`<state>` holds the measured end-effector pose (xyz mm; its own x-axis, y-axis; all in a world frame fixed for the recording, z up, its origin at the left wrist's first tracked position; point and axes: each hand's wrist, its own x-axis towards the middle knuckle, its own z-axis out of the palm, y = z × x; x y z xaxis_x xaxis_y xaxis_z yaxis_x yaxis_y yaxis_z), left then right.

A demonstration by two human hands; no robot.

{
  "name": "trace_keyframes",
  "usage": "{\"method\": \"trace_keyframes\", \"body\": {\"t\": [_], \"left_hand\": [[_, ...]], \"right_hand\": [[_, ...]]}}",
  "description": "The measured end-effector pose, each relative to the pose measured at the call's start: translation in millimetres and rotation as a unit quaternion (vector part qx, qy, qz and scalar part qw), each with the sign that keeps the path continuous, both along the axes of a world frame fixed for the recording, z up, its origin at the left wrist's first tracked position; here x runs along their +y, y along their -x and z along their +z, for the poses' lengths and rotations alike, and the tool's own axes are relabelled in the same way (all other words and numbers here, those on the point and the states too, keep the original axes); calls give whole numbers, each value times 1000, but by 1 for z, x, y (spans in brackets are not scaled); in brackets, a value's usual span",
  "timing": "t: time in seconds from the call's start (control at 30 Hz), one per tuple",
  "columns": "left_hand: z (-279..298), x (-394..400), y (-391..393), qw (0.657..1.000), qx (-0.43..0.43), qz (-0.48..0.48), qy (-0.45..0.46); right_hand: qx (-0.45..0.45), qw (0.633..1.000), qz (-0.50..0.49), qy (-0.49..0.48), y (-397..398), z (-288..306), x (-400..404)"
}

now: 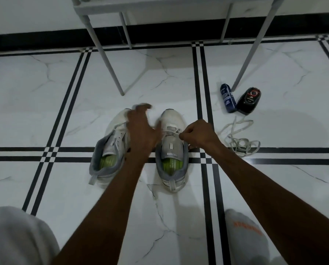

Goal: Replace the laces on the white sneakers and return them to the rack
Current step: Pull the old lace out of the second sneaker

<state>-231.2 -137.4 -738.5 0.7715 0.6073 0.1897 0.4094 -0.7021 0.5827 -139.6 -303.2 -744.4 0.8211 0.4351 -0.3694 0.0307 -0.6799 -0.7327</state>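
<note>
On the tiled floor point(45, 92), below the legs of a white rack point(110, 64), two white sneakers stand side by side, toes pointing away. The right hand point(196, 132) pinches the lace point(172, 133) threaded through the right sneaker point(172, 150). The left hand point(140, 127), blurred, fingers spread, hangs over the left sneaker point(110, 150); whether it holds anything cannot be told. Loose laces point(240, 142) lie near two bottles point(238, 98).

Dim, cool light; soft shadows cast on floor point(45, 111). Left hand point(140, 127) motion-blurred. Tile lines bowed by wide-angle distortion at edges.
</note>
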Motion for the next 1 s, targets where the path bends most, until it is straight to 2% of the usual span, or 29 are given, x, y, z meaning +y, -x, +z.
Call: {"method": "trace_keyframes", "body": {"t": [0.07, 0.13, 0.2, 0.27, 0.33, 0.4, 0.5, 0.6, 0.7, 0.77, 0.83, 0.9, 1.0], "left_hand": [[-12, -24, -5, 983, 100, -146, -54], [-17, -27, -10, 966, 160, -173, -109], [-15, -19, -10, 985, 107, -106, -87], [-2, 4, -6, 998, 1, 60, -27], [2, 27, -2, 990, -1, 140, 17], [5, 25, 2, 994, 18, 106, 38], [-6, -5, 7, 998, -14, 17, 63], [-26, -23, 18, 993, 17, -51, 101], [-37, -19, 28, 988, -29, 0, 154], [-37, -19, 32, 978, -65, 21, 195], [-36, -21, 31, 975, -65, 21, 210], [-35, -22, 31, 976, -61, 15, 211], [-36, -21, 33, 977, -59, 18, 204]], "right_hand": [[-9, 1000, 6, 0, 0, 1, 3], [-10, 1000, 16, 7, 1, 2, 3], [-6, 1000, 13, 12, 1, -1, 2], [-6, 1000, -3, 11, 2, -3, 0], [-19, 999, 5, 26, 4, -2, -1], [-22, 999, 14, 36, 4, -1, -1], [-28, 998, 16, 47, 3, 0, 3], [-38, 997, 23, 60, 1, -3, 3], [-108, 993, 7, 47, 3, -6, 0], [-196, 976, 65, 69, 10, -6, 4], [-266, 947, 148, 103, 22, 0, 19], [-294, 926, 194, 136, 33, 2, 34], [-309, 917, 212, 137, 28, -1, 42]]}}
